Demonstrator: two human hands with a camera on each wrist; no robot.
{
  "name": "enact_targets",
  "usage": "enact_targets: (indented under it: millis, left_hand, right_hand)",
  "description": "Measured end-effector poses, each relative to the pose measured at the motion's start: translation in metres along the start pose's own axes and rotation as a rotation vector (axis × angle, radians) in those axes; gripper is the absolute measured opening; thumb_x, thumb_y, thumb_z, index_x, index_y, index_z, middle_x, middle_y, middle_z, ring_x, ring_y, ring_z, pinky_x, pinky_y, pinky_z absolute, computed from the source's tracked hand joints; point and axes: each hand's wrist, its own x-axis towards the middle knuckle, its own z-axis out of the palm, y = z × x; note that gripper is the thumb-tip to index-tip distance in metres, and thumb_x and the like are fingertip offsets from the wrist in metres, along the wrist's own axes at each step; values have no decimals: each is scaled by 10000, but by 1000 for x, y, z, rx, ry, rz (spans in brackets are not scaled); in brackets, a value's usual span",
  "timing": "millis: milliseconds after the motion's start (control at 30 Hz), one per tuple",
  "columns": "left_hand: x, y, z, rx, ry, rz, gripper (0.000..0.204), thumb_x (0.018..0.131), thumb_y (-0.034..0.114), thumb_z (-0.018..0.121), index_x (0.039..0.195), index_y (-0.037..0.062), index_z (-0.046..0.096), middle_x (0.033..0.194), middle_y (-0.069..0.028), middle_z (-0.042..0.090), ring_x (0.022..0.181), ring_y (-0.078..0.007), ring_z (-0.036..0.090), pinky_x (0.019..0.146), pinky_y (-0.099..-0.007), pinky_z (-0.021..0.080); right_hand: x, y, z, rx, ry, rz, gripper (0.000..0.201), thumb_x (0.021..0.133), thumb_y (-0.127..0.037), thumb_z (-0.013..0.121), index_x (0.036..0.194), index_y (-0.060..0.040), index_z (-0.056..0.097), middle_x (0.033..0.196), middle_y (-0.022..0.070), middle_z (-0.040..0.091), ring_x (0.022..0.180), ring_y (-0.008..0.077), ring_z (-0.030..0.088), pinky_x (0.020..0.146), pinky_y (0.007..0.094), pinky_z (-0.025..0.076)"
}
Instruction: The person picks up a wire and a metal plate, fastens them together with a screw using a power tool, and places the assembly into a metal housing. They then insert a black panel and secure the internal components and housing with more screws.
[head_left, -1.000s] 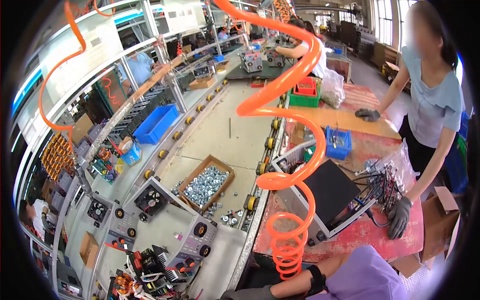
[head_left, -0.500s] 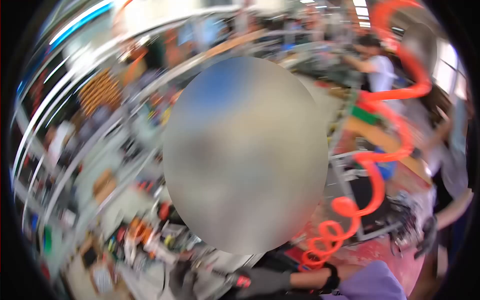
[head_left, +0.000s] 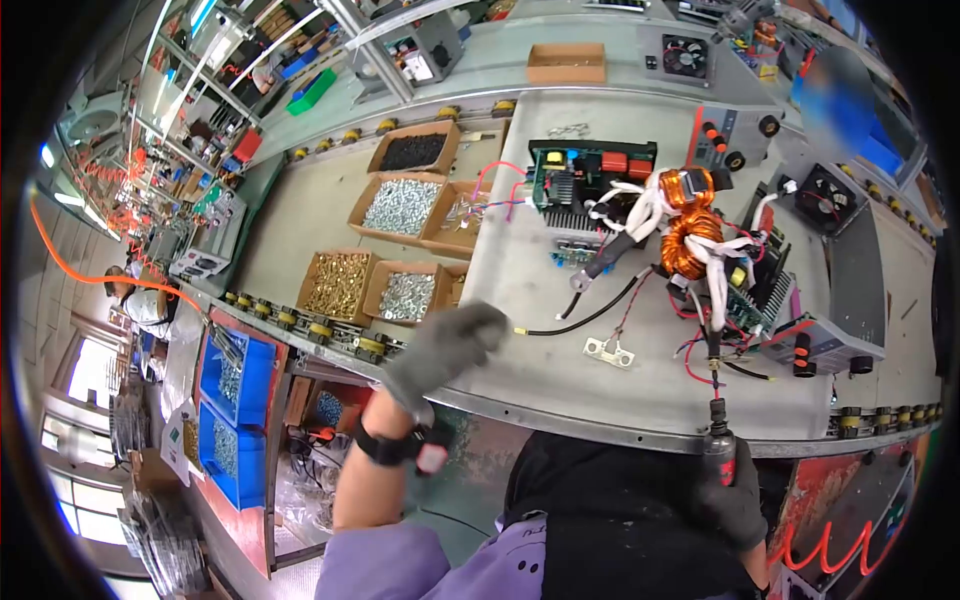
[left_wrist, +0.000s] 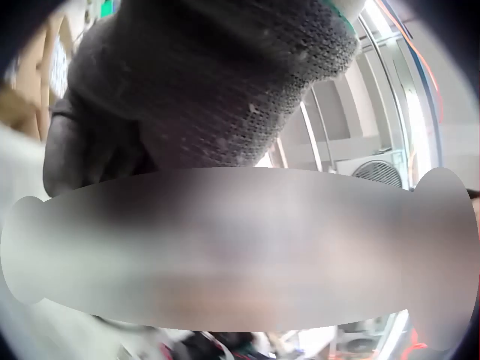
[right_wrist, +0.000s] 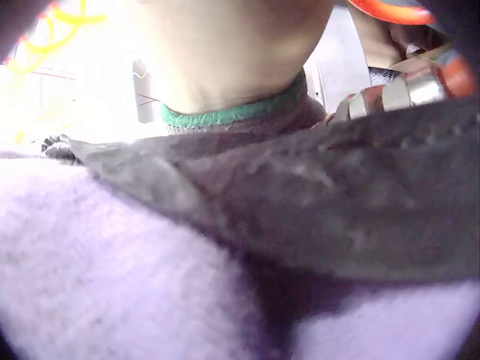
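In the head view my gloved left hand (head_left: 450,350) is over the bench's front edge, beside the boxes of small parts, with fingers loosely bent and no object visible in it. My gloved right hand (head_left: 735,505) grips a dark power driver (head_left: 718,455) with a red label; its bit points at the wires. Beyond it lie circuit boards (head_left: 590,180) with orange copper coils (head_left: 690,245) and white leads. A flat metal piece (head_left: 608,352) rests on the bench. The left wrist view shows the grey glove (left_wrist: 195,82) close up, partly blurred.
Cardboard boxes of silver screws (head_left: 400,205), brass parts (head_left: 338,285) and black parts (head_left: 412,152) stand left. Grey panels with knobs (head_left: 735,138) flank the boards. Blue bins (head_left: 232,455) sit lower left; rollers (head_left: 370,345) line the bench edge.
The head view has swung from the long bench and the other person to the boards and boxes. My left hand has moved away from the driver in my right hand.
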Motion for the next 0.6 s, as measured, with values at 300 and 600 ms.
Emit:
enact_targets:
  millis: [300,600]
  left_hand:
    - [75,-114,-104,929,396,-312,361,792,322,632,1017,46,694,987,-199,693,988,-362,656,872,-429,512]
    - [90,-118,-108,1071,271,-320,215,810,142,593,959,35,704,1003,-215,679,964,-354,660,840,-426,520]
  right_hand:
    - [2,-8,-1,-64,37,12,733,574,-154,758,1240,-29,477,913,25,546,775,117,519,680,279,455]
    - [0,-11,-6,-81,-29,74,792,605,-159,818,1286,-4,443,1042,68,542,910,162,513,798,321,451]
